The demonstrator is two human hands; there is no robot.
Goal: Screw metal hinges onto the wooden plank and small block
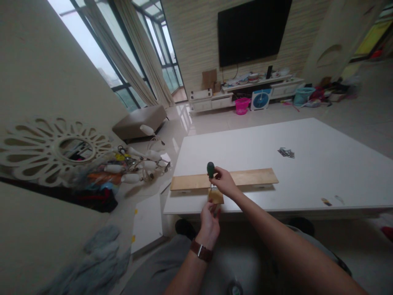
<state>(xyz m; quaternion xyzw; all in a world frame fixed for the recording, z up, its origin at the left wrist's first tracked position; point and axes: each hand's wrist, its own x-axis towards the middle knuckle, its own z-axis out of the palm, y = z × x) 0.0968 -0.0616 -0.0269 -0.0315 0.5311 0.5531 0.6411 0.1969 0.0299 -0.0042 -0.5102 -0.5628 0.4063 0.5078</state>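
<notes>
My right hand (225,182) is closed round a screwdriver (210,169) with a dark green handle, held nearly upright. Its shaft points down at a small wooden block (216,197), where the tip is too small to make out. From below, my left hand (210,219) grips that block at the table's near edge, fingers partly hidden. Just behind both hands a long wooden board (254,177) lies across the white table (239,147), raised slightly on supports. A small pile of metal pieces (286,152) rests farther back to the right.
Near the table's front right edge lie small scraps (326,201). A white panel (147,223) stands low at the left, with a lamp fixture (144,166) on the floor beyond. Across the room are a pink basket (242,106) and a blue-and-white fan (260,99).
</notes>
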